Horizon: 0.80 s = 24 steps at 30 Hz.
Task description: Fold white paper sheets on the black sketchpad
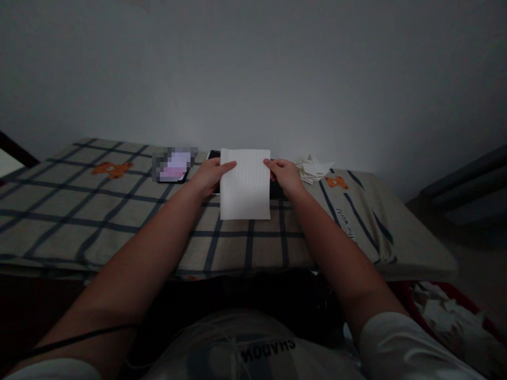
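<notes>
A white sheet of lined paper (pixel 245 184) is held up between my two hands, its face toward me. My left hand (pixel 212 174) pinches its left edge, thumb on the front. On the opposite edge, my right hand (pixel 284 173) grips the sheet near its upper corner, thumb in front. Behind the paper lies a flat black item (pixel 279 191), mostly covered, so its kind cannot be made out. A small heap of folded white paper pieces (pixel 312 169) rests just right of my right hand.
The table carries a checked cloth (pixel 154 211) with printed orange bears. A phone (pixel 174 166), partly pixelated, lies on the left. Behind stands a grey wall (pixel 253 74). At lower right, a red container (pixel 407 301) holds many paper scraps (pixel 447 316).
</notes>
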Motion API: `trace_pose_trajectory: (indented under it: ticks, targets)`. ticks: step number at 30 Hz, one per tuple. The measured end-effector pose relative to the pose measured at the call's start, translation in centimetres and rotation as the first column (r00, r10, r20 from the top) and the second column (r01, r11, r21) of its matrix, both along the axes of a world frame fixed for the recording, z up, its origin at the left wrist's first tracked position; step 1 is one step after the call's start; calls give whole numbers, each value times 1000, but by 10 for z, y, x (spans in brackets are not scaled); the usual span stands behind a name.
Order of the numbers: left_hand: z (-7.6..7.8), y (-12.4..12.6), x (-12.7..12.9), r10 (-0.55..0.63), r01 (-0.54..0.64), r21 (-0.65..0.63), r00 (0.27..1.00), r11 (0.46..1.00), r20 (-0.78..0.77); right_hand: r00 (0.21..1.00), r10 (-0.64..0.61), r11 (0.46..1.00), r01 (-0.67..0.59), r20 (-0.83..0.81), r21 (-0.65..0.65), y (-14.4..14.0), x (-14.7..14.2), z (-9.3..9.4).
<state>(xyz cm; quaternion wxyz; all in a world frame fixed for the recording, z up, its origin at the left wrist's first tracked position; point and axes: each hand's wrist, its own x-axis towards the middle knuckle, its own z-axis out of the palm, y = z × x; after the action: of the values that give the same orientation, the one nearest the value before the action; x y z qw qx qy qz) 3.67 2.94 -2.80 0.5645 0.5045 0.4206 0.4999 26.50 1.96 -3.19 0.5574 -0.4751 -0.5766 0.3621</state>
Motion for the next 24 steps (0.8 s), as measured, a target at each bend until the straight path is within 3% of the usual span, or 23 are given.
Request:
trace_pose_trajectory:
  ticks: [5,13,24]
  targets:
    - [-1,1,-1,3,-3,-19,1000,1000,-2,999,38,999,-38,-17,-16,4,2,-4]
    - [-7,8,-2,-9,9,-26,1000,1000,29,1000,-14,999,15,21,-35,6,3,-4]
    - [-9,16,-6,110,-109,-24,992,994,68,999,-32,999,33,21,-40,5,5,-4]
